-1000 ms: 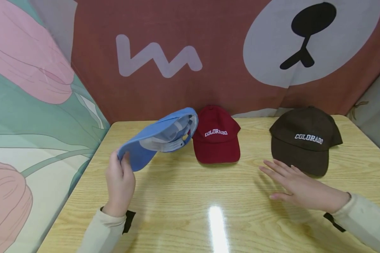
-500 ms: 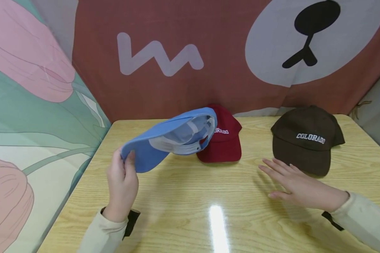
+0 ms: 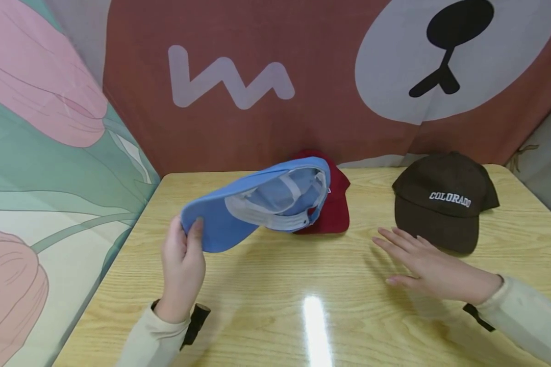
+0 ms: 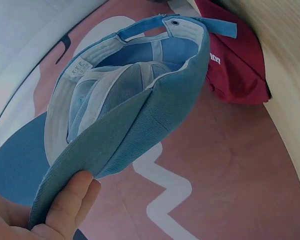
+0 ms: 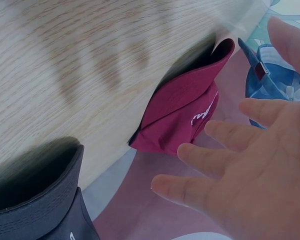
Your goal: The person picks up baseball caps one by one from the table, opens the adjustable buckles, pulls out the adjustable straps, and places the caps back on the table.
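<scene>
1. The blue cap (image 3: 257, 204) is of woven cloth, with a rounded crown, a curved brim and pale smooth bands inside.
2. There are three caps: this one, a red cap (image 3: 336, 206) and a brown cap (image 3: 441, 204) with white raised-looking lettering.
3. The blue cap's brim points toward the left hand (image 3: 183, 270); its long axis runs from there rightward and slightly away, hollow side showing.
4. The left hand pinches the brim between thumb and fingers, holding the blue cap above the wood-grained bench (image 3: 266, 316).
5. The right hand (image 3: 431, 272) is wide, fingers straight, near the brown cap.
6. Beyond and between both hands, the red cap is partly hidden behind the blue one.
</scene>
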Tool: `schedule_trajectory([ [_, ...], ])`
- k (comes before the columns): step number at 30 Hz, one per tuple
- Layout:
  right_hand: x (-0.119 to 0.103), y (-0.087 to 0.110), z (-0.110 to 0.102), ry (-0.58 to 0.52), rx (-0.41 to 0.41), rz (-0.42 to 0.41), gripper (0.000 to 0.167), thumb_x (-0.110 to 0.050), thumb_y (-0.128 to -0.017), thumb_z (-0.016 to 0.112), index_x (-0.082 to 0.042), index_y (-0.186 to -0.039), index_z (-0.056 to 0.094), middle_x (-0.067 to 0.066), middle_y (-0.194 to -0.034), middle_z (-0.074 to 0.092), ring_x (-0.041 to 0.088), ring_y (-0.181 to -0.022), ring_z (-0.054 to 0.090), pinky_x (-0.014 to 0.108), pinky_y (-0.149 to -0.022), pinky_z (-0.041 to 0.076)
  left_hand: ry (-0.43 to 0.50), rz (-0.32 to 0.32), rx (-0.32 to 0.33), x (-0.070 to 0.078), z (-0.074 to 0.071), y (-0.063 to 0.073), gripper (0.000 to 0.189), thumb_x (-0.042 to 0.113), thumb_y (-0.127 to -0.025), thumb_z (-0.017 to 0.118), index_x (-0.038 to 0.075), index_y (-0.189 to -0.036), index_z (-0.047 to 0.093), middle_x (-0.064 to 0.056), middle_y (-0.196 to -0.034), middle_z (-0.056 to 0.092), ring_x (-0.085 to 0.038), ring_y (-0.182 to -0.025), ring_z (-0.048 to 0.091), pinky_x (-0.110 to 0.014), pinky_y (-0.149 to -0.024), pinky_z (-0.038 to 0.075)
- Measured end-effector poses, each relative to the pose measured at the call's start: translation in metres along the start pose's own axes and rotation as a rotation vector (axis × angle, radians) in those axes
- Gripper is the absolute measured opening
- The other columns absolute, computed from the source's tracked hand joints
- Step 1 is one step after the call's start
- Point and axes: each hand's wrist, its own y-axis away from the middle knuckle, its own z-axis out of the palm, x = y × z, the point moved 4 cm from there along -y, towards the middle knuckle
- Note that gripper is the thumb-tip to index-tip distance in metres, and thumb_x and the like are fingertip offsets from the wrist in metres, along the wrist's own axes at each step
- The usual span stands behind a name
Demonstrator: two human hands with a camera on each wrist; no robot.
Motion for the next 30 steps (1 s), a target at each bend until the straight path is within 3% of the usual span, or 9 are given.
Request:
schedule_trajectory([
  [14, -0.005, -0.004, -0.003, 0.008, 0.052, -0.029, 0.076, -0.041, -0.089, 0.068, -0.009, -0.149, 0.033, 0.021, -0.151, 0.033, 0.048, -0.134, 0.033, 0.069, -0.095, 0.033, 0.130, -0.112, -0.049, -0.001, 0.009, 0.002, 0.024, -0.001, -0.102, 0.041, -0.017, -0.117, 0.049, -0.027, -0.107, 0.061, -0.004, -0.091, 0.063, -0.021, -0.077, 0.053],
  [23, -0.011, -0.008, -0.002, -0.007, 0.081, -0.057, 0.071, -0.039, -0.091, 0.065, -0.005, -0.147, 0.037, 0.023, -0.150, 0.033, 0.049, -0.132, 0.034, 0.069, -0.094, 0.035, 0.190, -0.127, -0.073, 0.001, 0.016, 0.004, 0.026, -0.001, -0.102, 0.038, -0.017, -0.120, 0.047, -0.031, -0.109, 0.059, -0.006, -0.092, 0.064, -0.023, -0.078, 0.053],
  [30, -0.015, -0.012, -0.003, -0.027, 0.089, -0.056, 0.072, -0.040, -0.092, 0.064, -0.007, -0.149, 0.034, 0.021, -0.151, 0.033, 0.046, -0.134, 0.033, 0.066, -0.098, 0.033, 0.314, -0.275, -0.090, -0.004, 0.020, 0.006, 0.027, 0.000, -0.103, 0.037, -0.015, -0.124, 0.044, -0.026, -0.107, 0.060, -0.010, -0.088, 0.066, -0.025, -0.075, 0.055],
])
